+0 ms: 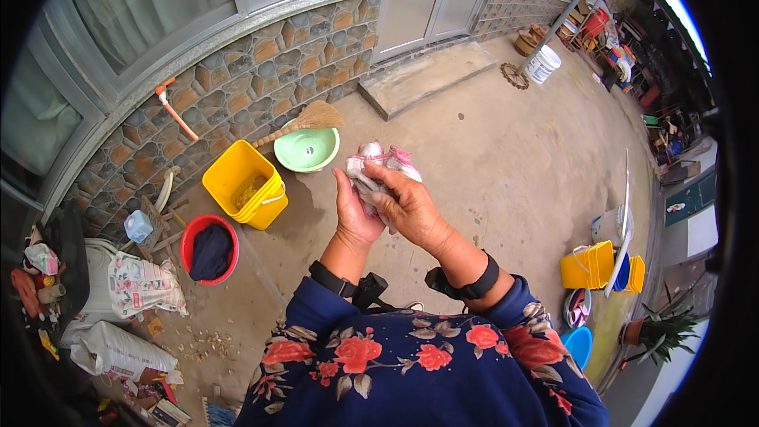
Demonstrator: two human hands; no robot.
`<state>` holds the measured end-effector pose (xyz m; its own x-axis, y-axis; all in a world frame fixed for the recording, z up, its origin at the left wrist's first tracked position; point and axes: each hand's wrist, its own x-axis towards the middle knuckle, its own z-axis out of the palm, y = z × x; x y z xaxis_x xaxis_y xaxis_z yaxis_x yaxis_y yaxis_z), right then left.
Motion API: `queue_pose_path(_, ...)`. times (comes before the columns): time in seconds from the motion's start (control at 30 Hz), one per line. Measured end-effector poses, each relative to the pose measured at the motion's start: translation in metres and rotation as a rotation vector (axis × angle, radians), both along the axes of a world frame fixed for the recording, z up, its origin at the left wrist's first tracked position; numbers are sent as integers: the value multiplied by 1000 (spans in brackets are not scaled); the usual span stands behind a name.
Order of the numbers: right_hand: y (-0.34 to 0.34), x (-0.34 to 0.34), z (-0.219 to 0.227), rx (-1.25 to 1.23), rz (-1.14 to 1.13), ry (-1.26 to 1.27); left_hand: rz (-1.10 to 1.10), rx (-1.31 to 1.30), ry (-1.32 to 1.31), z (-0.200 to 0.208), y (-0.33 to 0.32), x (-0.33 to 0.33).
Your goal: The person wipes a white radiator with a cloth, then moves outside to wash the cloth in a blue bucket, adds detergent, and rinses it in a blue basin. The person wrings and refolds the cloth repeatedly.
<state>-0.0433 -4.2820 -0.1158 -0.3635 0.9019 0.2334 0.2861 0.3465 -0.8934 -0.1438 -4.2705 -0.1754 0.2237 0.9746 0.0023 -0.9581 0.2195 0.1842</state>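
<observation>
Both hands hold a bunched bundle of white cloth with pink edges, which looks like a pair of work gloves [365, 183], out in front of me above the concrete. My left hand [353, 209] cups it from the left, thumb pointing up. From the right, my right hand [411, 204] lies over the bundle with its fingers and thumb pressed into the cloth. The fingers partly hide the gloves. Beyond my left hand, a pale green basin [307, 150] rests on the ground near the wall.
A yellow bucket [229, 170] and a red basin [188, 247] with dark cloth in it stand at the left. A straw broom [316, 116] leans over the green basin. A concrete step [427, 75] fronts the door. Yellow buckets [589, 265] and a blue basin [581, 340] are at right.
</observation>
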Motion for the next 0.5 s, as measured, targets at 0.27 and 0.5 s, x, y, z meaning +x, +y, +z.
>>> queue_pose_path(0.27,-7,140,26,-207,-186,645,-233,136,59,21,-5,112)
queue_pose_path(0.5,-53,202,20,621,-280,-634,-561,132,-109,15,-10,212)
